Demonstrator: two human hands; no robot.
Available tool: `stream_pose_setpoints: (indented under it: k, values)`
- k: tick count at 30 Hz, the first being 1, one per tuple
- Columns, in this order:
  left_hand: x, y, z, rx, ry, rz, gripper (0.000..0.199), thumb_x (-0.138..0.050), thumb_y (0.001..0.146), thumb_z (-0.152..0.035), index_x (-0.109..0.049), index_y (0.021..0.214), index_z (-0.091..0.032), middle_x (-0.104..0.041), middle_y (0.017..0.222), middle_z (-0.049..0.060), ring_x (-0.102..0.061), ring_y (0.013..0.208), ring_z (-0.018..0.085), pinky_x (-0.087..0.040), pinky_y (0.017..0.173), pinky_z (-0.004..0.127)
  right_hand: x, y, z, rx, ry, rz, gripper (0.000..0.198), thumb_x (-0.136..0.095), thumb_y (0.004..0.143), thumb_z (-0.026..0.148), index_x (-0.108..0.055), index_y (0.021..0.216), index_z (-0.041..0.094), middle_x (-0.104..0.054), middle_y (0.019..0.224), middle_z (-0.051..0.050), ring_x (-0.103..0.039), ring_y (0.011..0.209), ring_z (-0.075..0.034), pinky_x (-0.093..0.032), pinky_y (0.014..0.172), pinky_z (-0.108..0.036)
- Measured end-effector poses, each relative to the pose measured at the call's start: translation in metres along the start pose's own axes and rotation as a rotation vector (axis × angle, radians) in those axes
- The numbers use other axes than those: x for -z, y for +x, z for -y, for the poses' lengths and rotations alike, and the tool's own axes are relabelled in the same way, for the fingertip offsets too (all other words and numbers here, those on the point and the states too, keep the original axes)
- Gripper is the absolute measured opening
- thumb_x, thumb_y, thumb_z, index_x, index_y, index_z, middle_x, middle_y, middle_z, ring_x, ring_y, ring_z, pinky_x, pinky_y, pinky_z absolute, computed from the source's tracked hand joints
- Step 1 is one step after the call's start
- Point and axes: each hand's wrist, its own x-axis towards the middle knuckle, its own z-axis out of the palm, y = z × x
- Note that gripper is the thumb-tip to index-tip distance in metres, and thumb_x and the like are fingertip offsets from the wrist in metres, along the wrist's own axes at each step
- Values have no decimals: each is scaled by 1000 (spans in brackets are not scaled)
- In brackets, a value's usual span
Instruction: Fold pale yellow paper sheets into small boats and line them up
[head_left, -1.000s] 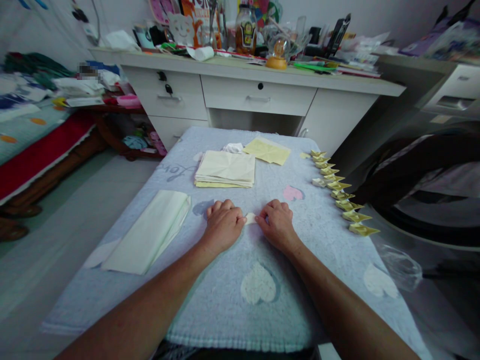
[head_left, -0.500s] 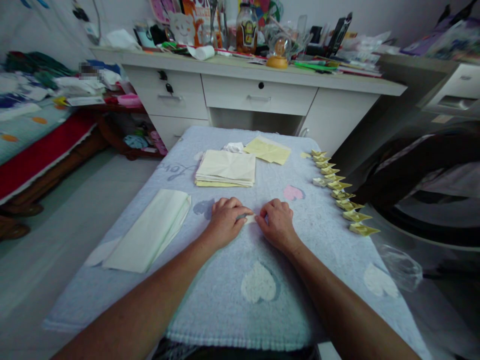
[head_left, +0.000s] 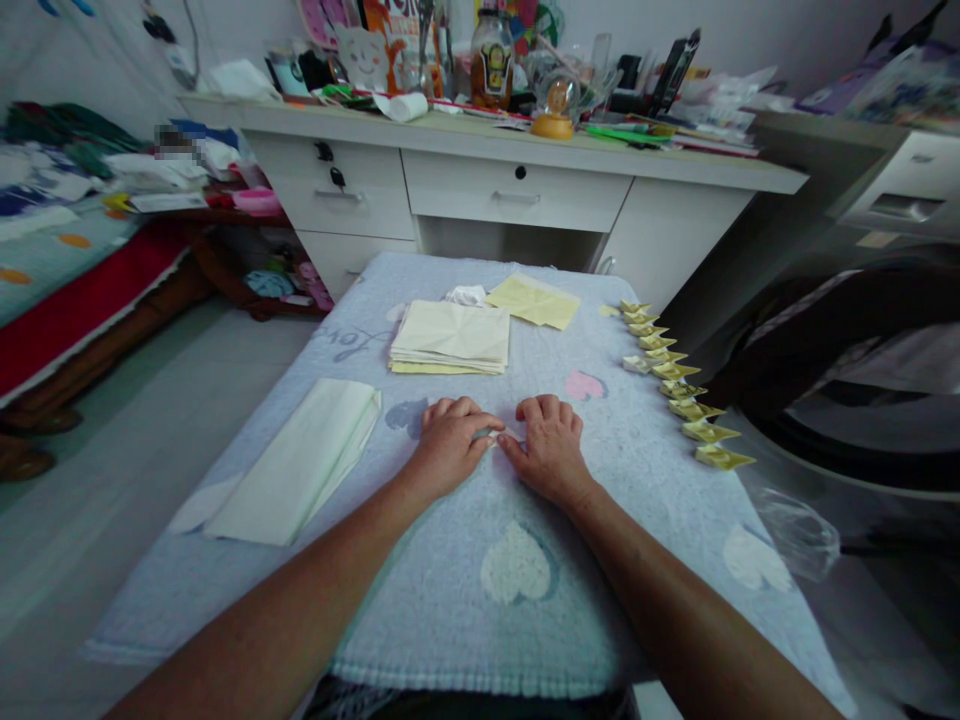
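A white desk point(head_left: 682, 215) with drawers stands along the wall, its top crowded with jars and papers. To the right is a washing machine point(head_left: 814, 200), its round door opening facing the work area. In front of the desk, a table covered with a blue heart-patterned cloth point(head_left: 420, 620) fills the centre. On its left side lies a long folded white sheet point(head_left: 296, 465), set at a slant. Along the right edge runs a row of folded paper boats point(head_left: 675, 371), their sharp ends pointing right. A stack of paper point(head_left: 450, 340) lies beyond the hands, with loose yellow paper point(head_left: 536, 300) to its right and a crumpled tissue point(head_left: 466, 295) behind it. The left hand point(head_left: 450, 440) pinches a small piece of paper point(head_left: 493, 437) between thumb and forefinger. The right hand point(head_left: 551, 445) is loosely spread, thumb apart from forefinger, the thumb tip at the paper's right end. The piece, mostly hidden by fingers, sits between the hands, near mid-table; its folds are too small to make out.
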Motion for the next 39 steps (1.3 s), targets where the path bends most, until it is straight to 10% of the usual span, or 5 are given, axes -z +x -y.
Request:
stream_pose_setpoints:
  k: [39]
  values:
    - [1, 4, -4, -40, -378, -54, 16, -57, 82, -22, -65, 97, -22, -65, 88, 1, -55, 91, 19, -40, 85, 32, 9, 0, -20, 193, 399, 6, 6, -65, 84, 26, -64, 89, 23, -56, 94, -4, -47, 97, -22, -35, 87, -39]
